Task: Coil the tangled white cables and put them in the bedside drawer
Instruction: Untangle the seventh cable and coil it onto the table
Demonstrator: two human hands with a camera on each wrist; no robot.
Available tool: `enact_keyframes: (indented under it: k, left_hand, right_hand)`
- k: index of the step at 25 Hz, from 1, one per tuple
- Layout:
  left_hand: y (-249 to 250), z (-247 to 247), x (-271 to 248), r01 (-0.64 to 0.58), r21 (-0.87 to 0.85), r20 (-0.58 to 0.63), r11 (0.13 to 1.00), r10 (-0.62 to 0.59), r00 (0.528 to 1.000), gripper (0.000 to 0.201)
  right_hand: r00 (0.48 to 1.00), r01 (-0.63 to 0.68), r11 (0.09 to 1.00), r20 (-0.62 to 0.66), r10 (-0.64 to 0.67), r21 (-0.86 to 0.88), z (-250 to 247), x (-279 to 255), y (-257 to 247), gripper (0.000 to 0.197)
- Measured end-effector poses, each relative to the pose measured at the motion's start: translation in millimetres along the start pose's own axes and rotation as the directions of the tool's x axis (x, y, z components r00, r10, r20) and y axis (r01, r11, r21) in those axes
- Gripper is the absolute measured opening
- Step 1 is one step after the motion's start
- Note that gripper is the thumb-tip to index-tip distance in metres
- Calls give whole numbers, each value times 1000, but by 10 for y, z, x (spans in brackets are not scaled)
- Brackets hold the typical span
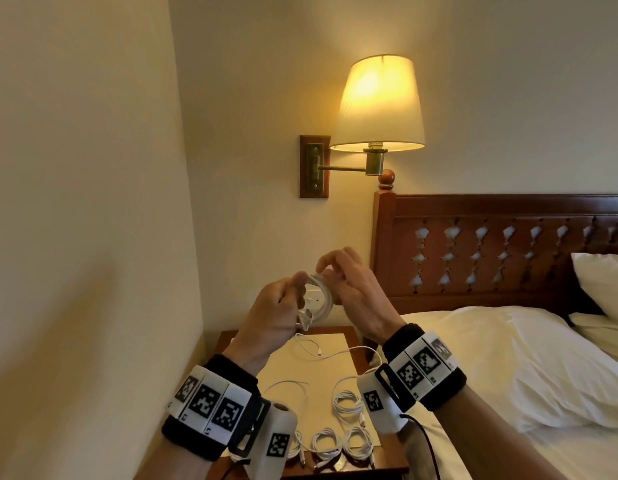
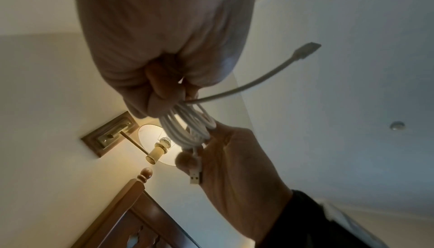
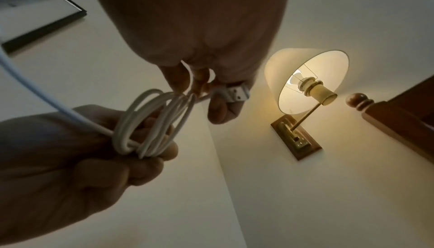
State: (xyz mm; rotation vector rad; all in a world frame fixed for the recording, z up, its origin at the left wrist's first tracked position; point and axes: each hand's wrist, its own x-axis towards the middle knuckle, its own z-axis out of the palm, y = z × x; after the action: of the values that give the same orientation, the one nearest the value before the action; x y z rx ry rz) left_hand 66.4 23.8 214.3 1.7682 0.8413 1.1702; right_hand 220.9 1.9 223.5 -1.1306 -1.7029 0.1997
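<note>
1. While I hold both hands raised in front of the wall above the tabletop, the left hand has its fingers curled round one side of a coiled white cable.
2. I see in the left wrist view that the left hand clamps the loops of the coiled white cable between curled fingers, with one free plug end sticking out to the side.
3. The right hand pinches the opposite side of the coil with its fingertips.
4. In the right wrist view, the right hand grips a white USB plug between thumb and fingers, just beside the loops of the coiled white cable.
5. The same plug appears in the left wrist view as the USB plug, lying against the right palm.
6. The held coil hangs in the air above the tabletop, touching neither it nor the wall.
7. On the tabletop lie one loose cable near the far edge and several coiled bundles nearer me, apart from one another.
8. A lit wall lamp hangs above, a wooden headboard and a bed stand to the right.
9. I cannot see the bedside drawer in any view.
</note>
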Motion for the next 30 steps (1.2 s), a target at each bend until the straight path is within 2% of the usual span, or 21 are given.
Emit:
enact_keyframes:
  k: [1,2,4,5,7,10,12,15,18,20,23,25,26,28,29,30]
  left_hand:
    - [-11,19,12,-28,11,-52,1000,29,998,43]
    - [-26,31,29,-45,26,-105,999,48,993,43]
    - [-35,37,53,-33,18,-194,999,35,980,44]
    - [-34,37,64,-9,-9,-229,1000,6,974,44]
    - [-29,54,93,30,-89,-270,996,-53,961,45]
    - [-18,118,104,53,-165,-299,985,-101,949,44]
    - [-35,148,93,53,-188,-291,981,-107,951,45]
    - [-67,169,90,56,-246,-281,968,-126,951,44]
    - [-57,188,112,88,-277,-303,957,-174,937,43]
    - [-39,195,96,114,-307,-266,945,-200,943,42]
    - [-36,210,81,166,-348,-211,923,-249,945,40]
    - [-40,235,96,156,-378,-205,913,-247,947,41]
    - [-36,248,106,147,-388,-214,910,-244,946,41]
    - [-28,255,104,134,-406,-229,904,-243,943,41]
    - [-16,253,96,127,-418,-224,900,-237,945,41]
    - [-11,251,88,121,-431,-215,894,-232,949,42]
  right_hand:
    - [999,40,999,0,-40,-1,17,-35,7,17]
    - [997,78,997,-7,-78,-18,35,-90,10,23]
    - [986,161,982,-29,-164,-94,75,-237,1,51]
    - [979,194,973,-38,-201,-127,95,-313,-13,56]
    - [967,223,962,-90,-239,-155,156,-423,-34,42]
    - [956,223,975,-200,-217,8,217,-502,0,18]
    - [959,229,968,-196,-206,101,225,-526,-1,17]
    - [966,215,969,-175,-192,121,233,-529,6,27]
    - [957,249,962,-181,-228,108,258,-520,56,16]
    - [960,233,963,-191,-205,139,271,-554,54,12]
    - [958,173,960,-262,-113,221,286,-607,17,16]
    - [934,65,923,-348,77,379,307,-596,-7,21]
    - [907,-22,850,-348,238,526,313,-576,-16,21]
    - [831,-213,584,-169,530,783,305,-537,-29,20]
    - [788,-314,462,-44,615,829,286,-516,-28,19]
    - [746,-419,384,71,662,823,262,-501,-19,18]
